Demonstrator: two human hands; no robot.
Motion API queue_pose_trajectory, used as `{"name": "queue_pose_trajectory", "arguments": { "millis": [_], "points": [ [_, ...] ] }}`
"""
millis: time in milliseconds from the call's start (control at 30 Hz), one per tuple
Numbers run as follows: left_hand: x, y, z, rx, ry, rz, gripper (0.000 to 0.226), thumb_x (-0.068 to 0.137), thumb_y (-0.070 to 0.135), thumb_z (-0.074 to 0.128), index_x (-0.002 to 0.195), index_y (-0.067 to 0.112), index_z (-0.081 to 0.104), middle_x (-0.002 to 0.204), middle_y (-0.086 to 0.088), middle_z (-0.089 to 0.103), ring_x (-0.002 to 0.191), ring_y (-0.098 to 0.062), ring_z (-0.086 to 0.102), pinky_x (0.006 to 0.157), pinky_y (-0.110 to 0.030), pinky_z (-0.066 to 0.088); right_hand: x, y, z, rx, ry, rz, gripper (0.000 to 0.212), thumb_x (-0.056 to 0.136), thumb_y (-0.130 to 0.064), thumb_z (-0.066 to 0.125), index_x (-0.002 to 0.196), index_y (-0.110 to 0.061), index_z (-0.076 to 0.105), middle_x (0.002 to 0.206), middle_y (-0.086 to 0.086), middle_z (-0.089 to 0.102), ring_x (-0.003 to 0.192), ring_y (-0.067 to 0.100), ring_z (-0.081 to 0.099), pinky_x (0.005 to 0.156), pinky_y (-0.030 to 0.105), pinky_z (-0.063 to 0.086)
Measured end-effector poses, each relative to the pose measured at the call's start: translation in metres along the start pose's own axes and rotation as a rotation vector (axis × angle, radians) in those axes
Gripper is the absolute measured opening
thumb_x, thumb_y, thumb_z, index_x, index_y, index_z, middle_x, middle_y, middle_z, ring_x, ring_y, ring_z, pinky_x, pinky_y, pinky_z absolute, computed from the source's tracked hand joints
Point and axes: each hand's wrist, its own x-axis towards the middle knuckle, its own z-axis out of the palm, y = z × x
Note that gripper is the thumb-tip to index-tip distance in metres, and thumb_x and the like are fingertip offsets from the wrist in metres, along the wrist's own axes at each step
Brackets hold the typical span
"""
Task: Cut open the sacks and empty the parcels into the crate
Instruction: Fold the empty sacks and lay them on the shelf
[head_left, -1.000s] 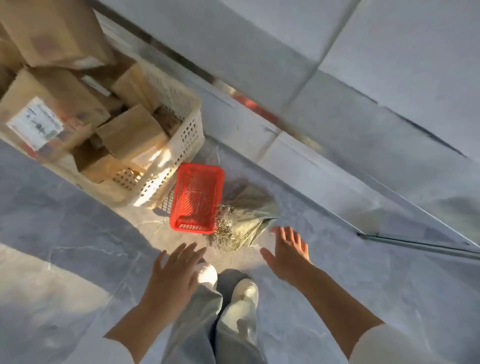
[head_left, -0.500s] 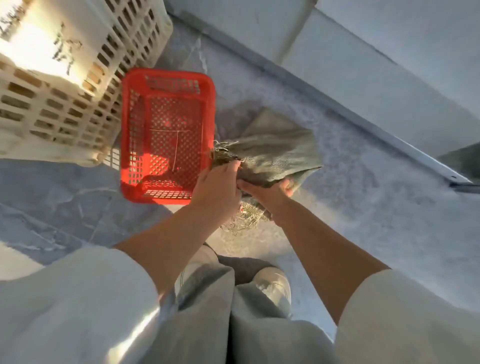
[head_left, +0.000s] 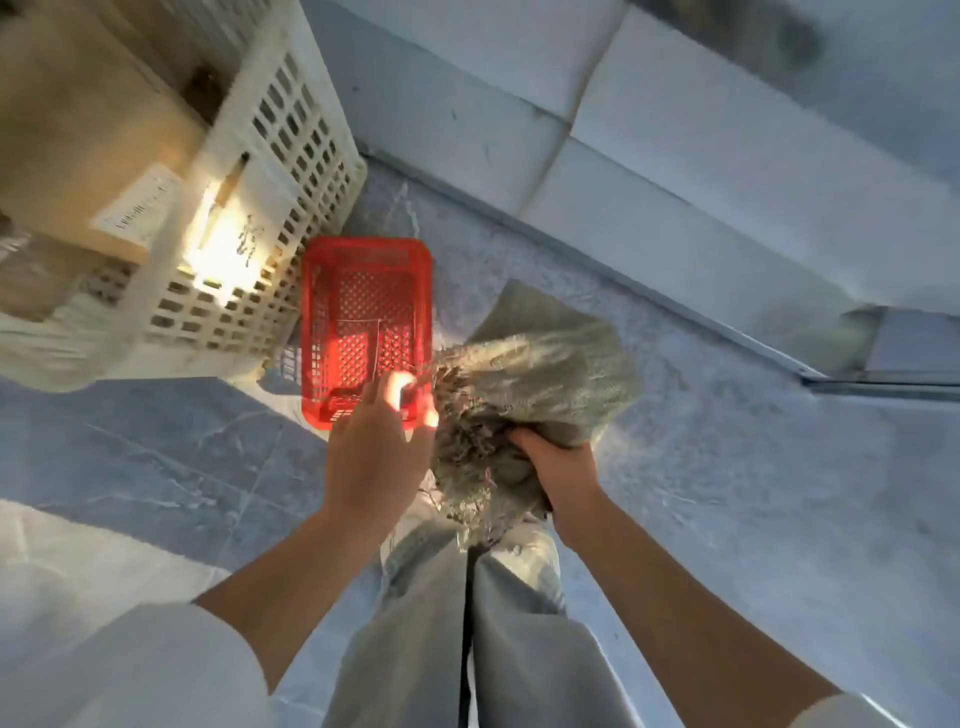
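Since half a second ago, the sack (head_left: 540, 374) is being gathered higher in front of the person's legs, just right of the red basket (head_left: 363, 291). It is showing as grey-green woven cloth, crumpled, its mouth frayed into loose straggling fibres. The right hand (head_left: 561, 467) is gripping the bunched lower fold. The left hand (head_left: 374, 447) is lying at the frayed edge, its fingertips glaring in sunlight, so its grip cannot be told. The white crate (head_left: 291, 171) is holding cardboard parcels (head_left: 78, 130).

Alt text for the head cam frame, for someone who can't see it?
Seen from above, a person's right hand grips a frayed grey-green woven sack; the left hand is at its ragged edge, grip unclear. A small red basket lies on the grey floor beside a white slatted crate holding cardboard parcels.
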Motion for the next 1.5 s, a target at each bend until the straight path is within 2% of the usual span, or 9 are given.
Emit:
{"name": "queue_pose_trajectory", "arguments": {
  "millis": [300,400,533,733,833,967,1133,1267,1500],
  "points": [
    [-0.038,0.14,-0.208,-0.907,-0.506,-0.232,0.039,0.082,0.022,0.074,0.115,0.005,0.063,0.089,0.004,0.072,0.076,0.0,0.069,0.066,-0.015,0.052,-0.237,-0.121,-0.075,-0.283,-0.256,-0.105,0.024,0.067,0.006,0.08,0.076,-0.016,0.077,0.069,0.001,0.075,0.066,0.01,0.071,0.06,0.026,0.059],
    [-0.065,0.2,-0.257,-1.01,-0.477,-0.294,0.057,0.067,0.03,0.069,0.12,0.011,0.058,0.119,-0.017,0.065,0.092,-0.021,0.064,0.079,-0.03,0.048,-0.293,-0.195,-0.11,-0.464,-0.318,-0.19,0.034,0.066,-0.006,0.083,0.097,-0.016,0.073,0.084,0.003,0.076,0.083,0.019,0.073,0.076,0.038,0.06],
    [-0.097,0.298,-0.311,-1.226,-0.574,-0.322,0.027,0.089,0.029,0.059,0.111,0.013,0.063,0.08,0.0,0.077,0.068,-0.013,0.072,0.056,-0.03,0.055,-0.398,-0.298,-0.19,-0.575,-0.265,-0.442,0.029,0.063,-0.025,0.082,0.082,-0.046,0.074,0.084,-0.013,0.075,0.08,0.005,0.071,0.067,0.022,0.058],
    [-0.147,0.405,-0.334,-1.627,-0.786,-0.378,0.061,0.085,0.072,0.033,0.134,0.037,0.047,0.136,-0.007,0.051,0.126,-0.04,0.046,0.091,-0.073,0.035,-0.463,-0.358,-0.28,-0.645,0.185,-0.753,0.056,0.068,-0.015,0.084,0.12,-0.015,0.062,0.11,0.007,0.065,0.105,0.027,0.063,0.098,0.05,0.048],
    [-0.145,0.448,-0.342,-1.568,-0.851,-0.296,0.048,0.088,0.065,0.04,0.127,0.039,0.053,0.135,-0.01,0.051,0.126,-0.042,0.045,0.09,-0.077,0.031,-0.46,-0.394,-0.301,-0.622,0.339,-0.831,0.074,0.064,-0.026,0.086,0.13,-0.023,0.051,0.118,-0.001,0.055,0.116,0.023,0.054,0.104,0.045,0.041],
    [-0.143,0.449,-0.363,-1.385,-0.617,-0.18,0.031,0.1,0.034,0.044,0.13,0.033,0.05,0.129,-0.005,0.057,0.12,-0.033,0.052,0.091,-0.064,0.043,-0.486,-0.427,-0.316,-0.656,0.178,-0.805,0.018,0.076,-0.023,0.078,0.082,-0.023,0.061,0.054,-0.011,0.065,0.049,0.001,0.062,0.043,0.013,0.045],
    [-0.156,0.447,-0.396,-1.047,-0.447,0.047,0.05,0.085,-0.01,0.055,0.127,0.016,0.053,0.093,0.01,0.071,0.081,-0.009,0.071,0.075,-0.04,0.055,-0.504,-0.379,-0.307,-0.569,0.028,-0.753,0.015,0.079,-0.02,0.074,0.086,-0.009,0.067,0.067,0.0,0.067,0.048,0.006,0.057,0.049,0.02,0.047],
    [-0.182,0.468,-0.419,-0.961,-0.334,0.146,0.04,0.08,-0.002,0.06,0.117,0.013,0.063,0.08,-0.003,0.074,0.06,-0.016,0.066,0.047,-0.025,0.05,-0.526,-0.331,-0.311,-0.218,-0.114,-0.77,0.02,0.082,-0.013,0.072,0.1,-0.02,0.069,0.084,-0.004,0.075,0.075,0.008,0.071,0.062,0.018,0.054],
    [-0.241,0.487,-0.444,-0.823,-0.608,0.029,0.072,0.085,0.065,0.042,0.116,0.003,0.063,0.111,-0.026,0.064,0.099,-0.044,0.063,0.071,-0.042,0.052,-0.56,-0.271,-0.327,-0.011,-0.18,-0.774,0.039,0.078,-0.02,0.074,0.113,-0.025,0.057,0.106,0.002,0.071,0.097,0.018,0.069,0.088,0.038,0.055]
  ]
}}
